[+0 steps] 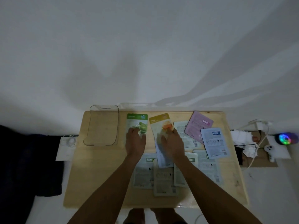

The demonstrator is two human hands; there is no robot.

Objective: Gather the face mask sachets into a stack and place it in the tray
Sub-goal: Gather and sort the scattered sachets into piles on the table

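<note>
Several face mask sachets lie spread over a light wooden table (pixel 100 183). My left hand (pixel 135 143) rests with fingers on the lower part of a green sachet (pixel 137 121). My right hand (pixel 172 145) presses on a yellow sachet (pixel 159 122) that overlaps a pale one beneath it. A pink sachet (pixel 198 125) and a pale blue sachet (pixel 214 143) lie at the right. More pale green-white sachets (pixel 143 173) sit under my forearms. The clear plastic tray (pixel 90 126) stands at the table's back left, with nothing in it.
A white wall rises right behind the table. To the right lie crumpled white tissue (pixel 241 136), cables, a white plug (pixel 261 125) and a glowing multicoloured disc (pixel 286 139). Dark fabric (pixel 24 159) fills the left side. My feet show below the table's front edge.
</note>
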